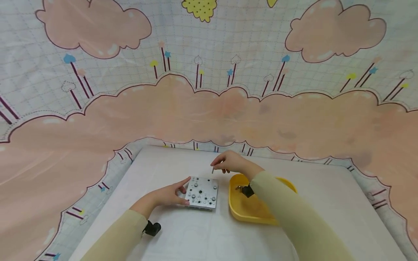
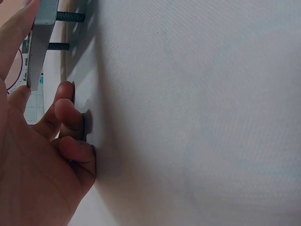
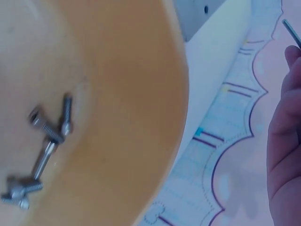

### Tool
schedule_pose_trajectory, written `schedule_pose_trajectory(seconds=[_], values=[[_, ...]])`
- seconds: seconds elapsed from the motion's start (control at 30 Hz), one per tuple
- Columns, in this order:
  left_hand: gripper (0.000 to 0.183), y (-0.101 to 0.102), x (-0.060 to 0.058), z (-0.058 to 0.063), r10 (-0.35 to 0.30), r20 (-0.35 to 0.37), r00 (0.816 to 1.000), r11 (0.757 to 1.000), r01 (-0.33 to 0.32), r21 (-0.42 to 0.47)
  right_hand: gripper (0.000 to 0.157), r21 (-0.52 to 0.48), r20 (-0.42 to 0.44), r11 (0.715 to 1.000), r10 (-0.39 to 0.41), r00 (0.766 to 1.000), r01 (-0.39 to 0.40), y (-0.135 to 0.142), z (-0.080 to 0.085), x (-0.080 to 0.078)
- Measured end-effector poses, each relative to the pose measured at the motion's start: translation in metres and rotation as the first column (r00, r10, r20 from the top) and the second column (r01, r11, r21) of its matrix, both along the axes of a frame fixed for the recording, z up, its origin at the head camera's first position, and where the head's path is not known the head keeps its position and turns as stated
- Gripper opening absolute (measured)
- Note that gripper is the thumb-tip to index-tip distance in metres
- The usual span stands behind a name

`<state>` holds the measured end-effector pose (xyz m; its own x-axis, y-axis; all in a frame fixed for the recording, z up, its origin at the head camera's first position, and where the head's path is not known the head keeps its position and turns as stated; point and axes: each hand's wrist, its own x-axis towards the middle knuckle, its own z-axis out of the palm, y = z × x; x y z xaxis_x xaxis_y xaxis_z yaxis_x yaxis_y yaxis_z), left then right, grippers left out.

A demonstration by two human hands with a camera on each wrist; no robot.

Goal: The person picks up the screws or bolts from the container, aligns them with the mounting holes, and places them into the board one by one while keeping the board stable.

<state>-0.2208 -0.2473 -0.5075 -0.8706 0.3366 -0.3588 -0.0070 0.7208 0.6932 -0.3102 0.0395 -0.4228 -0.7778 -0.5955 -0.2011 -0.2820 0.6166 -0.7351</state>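
A silver metal block (image 1: 205, 192) with several holes and screw heads on top sits on the white table. My left hand (image 1: 166, 195) grips its left side, thumb at the near corner and index finger at the far one. Threaded screw ends (image 2: 70, 17) stick out under the block in the left wrist view. The other left fingers curl loosely near the tabletop. Beyond the block's far right corner, my right hand (image 1: 233, 162) pinches a small screw (image 1: 213, 170) in the air, pointing down. Its threaded end also shows at the right wrist view's edge.
A yellow tray (image 1: 243, 216) stands right of the block, partly under my right forearm. Several loose socket-head screws (image 3: 44, 160) lie inside it. Behind the white table (image 1: 183, 239) hangs a patterned cloth (image 1: 209, 112).
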Motion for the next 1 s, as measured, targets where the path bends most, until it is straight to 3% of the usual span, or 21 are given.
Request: schedule_pose_trajectory(seconds=[0.33,0.63,1.0], values=[[0.103,0.002,0.000,0.002,-0.018,-0.006,1.000,1.000,0.018,-0.004,0.023,0.003,0.047,0.999,0.053,0.997,-0.053,-0.031,-0.013,-0.008],[0.104,-0.001,0.000,0.003,-0.027,-0.010,1.000,1.000,0.027,0.007,0.019,0.011,0.067,0.999,0.031,0.997,-0.032,-0.056,-0.016,-0.008],[0.103,-0.003,0.001,0.002,-0.024,0.002,1.000,1.000,0.024,0.005,0.012,0.117,0.069,0.993,0.019,0.997,-0.027,-0.071,-0.021,-0.004]])
